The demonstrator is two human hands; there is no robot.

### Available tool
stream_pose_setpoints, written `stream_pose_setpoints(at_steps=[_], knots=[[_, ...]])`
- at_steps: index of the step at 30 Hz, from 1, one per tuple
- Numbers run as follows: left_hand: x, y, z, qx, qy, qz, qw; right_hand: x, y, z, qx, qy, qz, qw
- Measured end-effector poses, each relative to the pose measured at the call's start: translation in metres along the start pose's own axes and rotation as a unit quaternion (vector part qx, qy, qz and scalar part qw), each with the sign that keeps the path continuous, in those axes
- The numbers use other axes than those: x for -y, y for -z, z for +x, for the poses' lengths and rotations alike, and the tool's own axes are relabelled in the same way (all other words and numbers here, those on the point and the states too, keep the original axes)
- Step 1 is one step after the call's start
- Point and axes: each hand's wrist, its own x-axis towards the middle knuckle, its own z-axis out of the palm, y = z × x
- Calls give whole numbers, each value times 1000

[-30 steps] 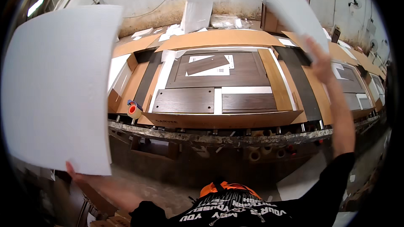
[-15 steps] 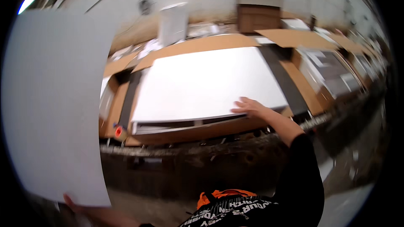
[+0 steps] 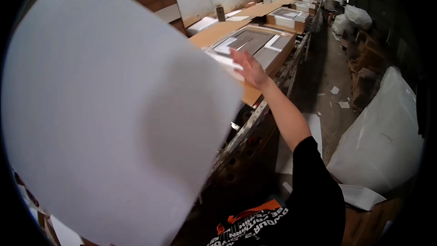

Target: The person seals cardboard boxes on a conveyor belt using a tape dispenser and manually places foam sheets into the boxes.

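A large white panel (image 3: 114,109) stands tilted in front of me and fills most of the left side. At its lower edge only a sliver of my left hand (image 3: 112,244) shows, gripping the panel; most of its fingers are hidden. My right hand (image 3: 250,69) is raised just beside the panel's upper right edge, fingers spread, holding nothing. Behind that hand lies an open cardboard box (image 3: 281,57) packed with grey panels (image 3: 255,41) and white pieces. Whether my right hand touches the panel I cannot tell.
Further open boxes (image 3: 287,20) line the conveyor (image 3: 246,132) toward the back. On the right, a big white plastic bag (image 3: 382,141) and stacked brown cardboard (image 3: 366,73) border the aisle (image 3: 330,105), where paper scraps lie. Blurred people (image 3: 328,4) stand far down it.
My view has swung right along the conveyor. The white panel has come across in front of me and tilted. My right hand has left the white-topped box and risen beside the panel.
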Motion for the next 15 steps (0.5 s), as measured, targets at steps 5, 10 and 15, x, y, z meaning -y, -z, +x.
stream_pose_setpoints(at_steps=[5, 10, 15], knots=[[97, -88, 0, 116, 83, -72, 987, 92, 96, -82, 109, -115, -223, 962], [151, -187, -11, 216, 125, -115, 962, 117, 216, -124, 14, 16, -159, 987], [201, -273, 38, 309, 141, -123, 932, 116, 302, -137, -131, -51, -161, 977]])
